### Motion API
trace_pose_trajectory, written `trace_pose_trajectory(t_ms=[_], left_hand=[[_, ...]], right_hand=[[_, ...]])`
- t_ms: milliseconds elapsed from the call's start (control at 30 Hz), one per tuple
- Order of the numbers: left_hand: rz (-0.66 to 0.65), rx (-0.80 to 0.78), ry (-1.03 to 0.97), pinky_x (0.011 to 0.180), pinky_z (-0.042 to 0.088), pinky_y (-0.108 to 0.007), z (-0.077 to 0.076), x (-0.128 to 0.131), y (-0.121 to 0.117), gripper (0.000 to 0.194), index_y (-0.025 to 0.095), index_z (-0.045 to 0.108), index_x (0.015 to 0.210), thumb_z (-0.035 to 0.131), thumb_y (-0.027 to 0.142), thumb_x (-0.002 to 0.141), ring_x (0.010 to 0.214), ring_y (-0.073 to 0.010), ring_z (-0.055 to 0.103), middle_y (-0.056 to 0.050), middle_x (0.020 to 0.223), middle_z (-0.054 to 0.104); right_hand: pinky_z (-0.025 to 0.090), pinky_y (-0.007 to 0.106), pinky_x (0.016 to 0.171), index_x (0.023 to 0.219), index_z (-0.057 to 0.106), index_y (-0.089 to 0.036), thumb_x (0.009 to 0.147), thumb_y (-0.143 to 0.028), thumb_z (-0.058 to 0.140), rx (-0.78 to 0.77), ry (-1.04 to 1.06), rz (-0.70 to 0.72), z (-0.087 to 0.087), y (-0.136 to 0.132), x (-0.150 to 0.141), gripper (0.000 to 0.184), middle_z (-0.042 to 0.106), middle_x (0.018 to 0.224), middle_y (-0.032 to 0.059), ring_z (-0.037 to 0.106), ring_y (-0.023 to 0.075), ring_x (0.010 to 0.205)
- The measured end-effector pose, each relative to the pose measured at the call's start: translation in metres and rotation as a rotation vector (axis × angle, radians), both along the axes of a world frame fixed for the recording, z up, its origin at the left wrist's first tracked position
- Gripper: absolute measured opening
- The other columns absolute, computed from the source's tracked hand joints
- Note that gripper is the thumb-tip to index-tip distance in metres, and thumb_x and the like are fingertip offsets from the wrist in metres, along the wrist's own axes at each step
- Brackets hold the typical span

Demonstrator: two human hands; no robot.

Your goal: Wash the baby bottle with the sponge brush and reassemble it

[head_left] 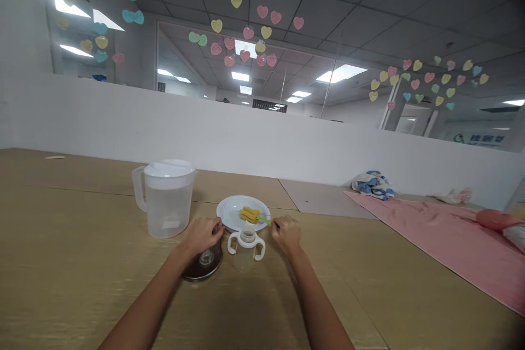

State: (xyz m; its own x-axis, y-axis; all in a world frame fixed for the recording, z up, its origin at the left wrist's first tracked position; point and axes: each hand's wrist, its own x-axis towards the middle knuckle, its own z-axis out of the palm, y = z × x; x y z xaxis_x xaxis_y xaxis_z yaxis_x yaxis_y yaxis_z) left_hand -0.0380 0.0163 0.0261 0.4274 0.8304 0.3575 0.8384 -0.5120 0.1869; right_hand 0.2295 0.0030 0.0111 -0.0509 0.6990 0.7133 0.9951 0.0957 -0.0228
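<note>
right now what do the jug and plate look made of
The jug looks like plastic: cloudy, translucent walls with a matte finish. The plate looks white and glossy, from the sheen on its rim, probably ceramic, though plastic can't be ruled out.

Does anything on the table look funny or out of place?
One thing does: the two-handled baby bottle looks open at the top, with no teat on it. A clear teat-like piece sits apart on a dark round disc under the left hand, so the bottle seems to be in pieces.

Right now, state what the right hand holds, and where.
The right hand appears to pinch the yellow bottle brush, at the end of its green handle.
</note>
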Motion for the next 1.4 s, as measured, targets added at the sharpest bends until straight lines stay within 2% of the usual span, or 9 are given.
trace_pose_trajectory(t_ms=[200, 467, 633, 767, 933, 1100, 1267, 1400], left_hand=[[-0.023, 0.012, -0.003, 0.053, 0.027, -0.025, -0.005, 0.000, 0.004, 0.032, 0.019, 0.059, 0.074, 0.036, 0.037, 0.086, 0.061, -0.0154, 0.057, -0.004, 0.067, 0.065], [-0.017, 0.060, -0.104, 0.057, 0.035, -0.025, -0.007, 0.003, 0.003, 0.032, 0.021, 0.058, 0.089, 0.034, 0.041, 0.088, 0.062, -0.0160, 0.058, -0.003, 0.069, 0.065], [-0.068, 0.170, -0.201, 0.069, 0.040, -0.027, -0.011, 0.004, 0.007, 0.027, 0.020, 0.057, 0.091, 0.037, 0.037, 0.087, 0.076, -0.0177, 0.059, -0.004, 0.080, 0.064], [-0.113, 0.267, -0.211, 0.079, 0.041, -0.033, -0.009, 0.005, 0.004, 0.024, 0.018, 0.057, 0.094, 0.040, 0.034, 0.086, 0.088, -0.0209, 0.056, -0.007, 0.093, 0.063], [-0.146, 0.268, -0.177, 0.080, 0.041, -0.034, -0.004, 0.007, -0.001, 0.020, 0.018, 0.057, 0.090, 0.041, 0.029, 0.086, 0.087, -0.0210, 0.055, -0.006, 0.092, 0.063], [-0.129, 0.284, -0.155, 0.076, 0.040, -0.034, -0.005, 0.007, -0.001, 0.019, 0.018, 0.056, 0.083, 0.040, 0.027, 0.086, 0.083, -0.0204, 0.054, -0.005, 0.085, 0.061], [-0.128, 0.291, -0.136, 0.076, 0.039, -0.033, -0.006, 0.007, 0.000, 0.022, 0.018, 0.057, 0.082, 0.037, 0.027, 0.087, 0.082, -0.0199, 0.053, -0.006, 0.084, 0.061], [-0.132, 0.277, -0.114, 0.077, 0.038, -0.033, -0.004, 0.008, -0.001, 0.023, 0.018, 0.057, 0.082, 0.037, 0.027, 0.087, 0.082, -0.0200, 0.053, -0.006, 0.084, 0.061]], right_hand=[[0.028, 0.025, 0.061, 0.069, 0.071, -0.020, 0.075, -0.015, 0.050, -0.117, 0.006, 0.029, 0.009, -0.004, -0.006, 0.022, 0.069, 0.070, 0.0039, 0.057, 0.0141, 0.067], [0.031, 0.024, 0.060, 0.076, 0.073, -0.022, 0.075, -0.020, 0.050, -0.234, 0.082, 0.000, 0.019, -0.009, -0.015, 0.023, 0.072, 0.080, 0.0052, 0.061, 0.0161, 0.072], [0.033, 0.024, 0.060, 0.077, 0.074, -0.023, 0.073, -0.020, 0.049, -0.289, 0.247, 0.053, 0.023, -0.013, -0.022, 0.025, 0.072, 0.080, 0.0042, 0.062, 0.0168, 0.072], [0.035, 0.023, 0.061, 0.072, 0.074, -0.024, 0.068, -0.018, 0.049, -0.327, 0.428, 0.118, 0.022, -0.011, -0.023, 0.026, 0.072, 0.078, 0.0021, 0.062, 0.0174, 0.074], [0.038, 0.024, 0.065, 0.069, 0.074, -0.022, 0.064, -0.021, 0.050, -0.365, 0.650, 0.187, 0.016, -0.005, -0.022, 0.024, 0.072, 0.076, 0.0019, 0.062, 0.0184, 0.076], [0.040, 0.024, 0.066, 0.065, 0.073, -0.019, 0.061, -0.022, 0.052, -0.381, 0.790, 0.210, 0.011, 0.000, -0.023, 0.021, 0.071, 0.074, 0.0033, 0.062, 0.0191, 0.076], [0.041, 0.023, 0.066, 0.063, 0.071, -0.019, 0.062, -0.023, 0.051, -0.352, 0.837, 0.230, 0.007, 0.001, -0.024, 0.021, 0.070, 0.071, 0.0027, 0.062, 0.0189, 0.075], [0.040, 0.024, 0.062, 0.071, 0.069, -0.018, 0.068, -0.031, 0.048, -0.226, 0.799, 0.229, 0.008, 0.000, -0.025, 0.025, 0.068, 0.070, 0.0025, 0.059, 0.0181, 0.069]])
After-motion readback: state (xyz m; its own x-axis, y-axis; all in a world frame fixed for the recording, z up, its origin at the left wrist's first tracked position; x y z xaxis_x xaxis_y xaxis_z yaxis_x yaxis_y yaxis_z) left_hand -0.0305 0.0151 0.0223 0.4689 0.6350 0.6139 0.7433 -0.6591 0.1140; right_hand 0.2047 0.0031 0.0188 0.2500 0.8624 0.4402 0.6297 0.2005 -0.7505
